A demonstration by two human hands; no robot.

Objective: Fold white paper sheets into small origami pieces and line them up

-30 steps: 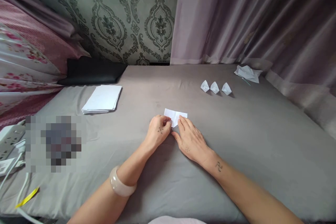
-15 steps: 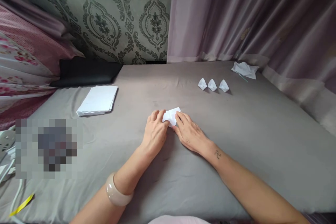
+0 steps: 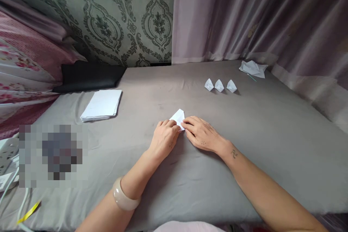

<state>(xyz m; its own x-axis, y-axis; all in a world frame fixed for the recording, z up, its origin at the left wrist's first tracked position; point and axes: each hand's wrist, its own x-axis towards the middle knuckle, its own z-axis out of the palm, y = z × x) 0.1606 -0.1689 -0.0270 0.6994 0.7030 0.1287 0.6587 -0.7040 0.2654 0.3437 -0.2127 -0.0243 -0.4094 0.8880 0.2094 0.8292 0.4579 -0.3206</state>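
Note:
Between my hands, low over the grey cloth, is a small folded piece of white paper (image 3: 178,115) with a pointed top. My left hand (image 3: 164,136) has its fingers curled over the paper's lower left side and covers part of it. From the other side, my right hand (image 3: 200,132) pinches the paper's lower right edge with thumb and fingertips. Further back to the right stand three small folded white paper shapes (image 3: 219,86) in a row, their points up.
A stack of white paper (image 3: 102,104) lies to the left, with a black folded item (image 3: 91,76) behind it. Crumpled white paper (image 3: 252,68) sits at the back right. A power strip (image 3: 8,148), cables and a yellow strip (image 3: 29,212) are at the left edge.
The paper has been turned, and its top now comes to a point. My right hand has shifted slightly right, and its fingertips have moved down to the paper's lower edge.

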